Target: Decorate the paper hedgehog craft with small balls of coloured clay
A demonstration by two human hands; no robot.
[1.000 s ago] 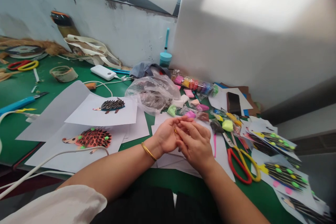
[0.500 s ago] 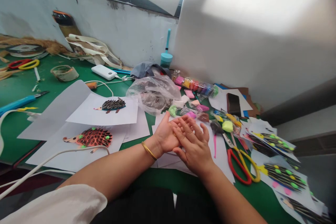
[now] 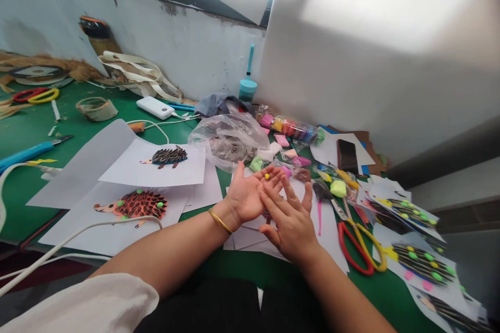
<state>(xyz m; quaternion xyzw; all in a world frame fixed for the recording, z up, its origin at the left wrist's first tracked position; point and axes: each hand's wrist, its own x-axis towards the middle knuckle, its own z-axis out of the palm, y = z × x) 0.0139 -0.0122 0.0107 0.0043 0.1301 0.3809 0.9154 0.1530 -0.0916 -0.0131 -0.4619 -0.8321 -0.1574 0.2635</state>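
A tiny yellow clay ball [image 3: 266, 176] sits on the fingers of the left hand [image 3: 244, 200], which lies palm up with its grip open, a gold bangle [image 3: 220, 221] on the wrist. The right hand [image 3: 287, 221] is also open, fingers spread, hovering palm down just beside the ball and close against the left fingers. Neither hand closes on anything.

Below them, loose white paper sheets [image 3: 246, 234] lie on a green bench [image 3: 35, 119]. To the left sit two paper hedgehogs with dark seed spines, the nearer on a red-orange body [image 3: 136, 204] dotted with green clay, the farther [image 3: 166, 156] on a white sheet. Far of the hands lie a clear plastic bag of seeds [image 3: 228, 140] and a row of coloured clay packets [image 3: 287, 127].

To the right are red-and-yellow scissors [image 3: 353, 250], a black phone [image 3: 347, 155] and more hedgehog sheets [image 3: 424, 265]. At the far left are a white power bank [image 3: 154, 107], a tape roll [image 3: 96, 109] and a blue utility knife [image 3: 29, 153]. A scuffed white wall [image 3: 195, 52] rises behind the bench.
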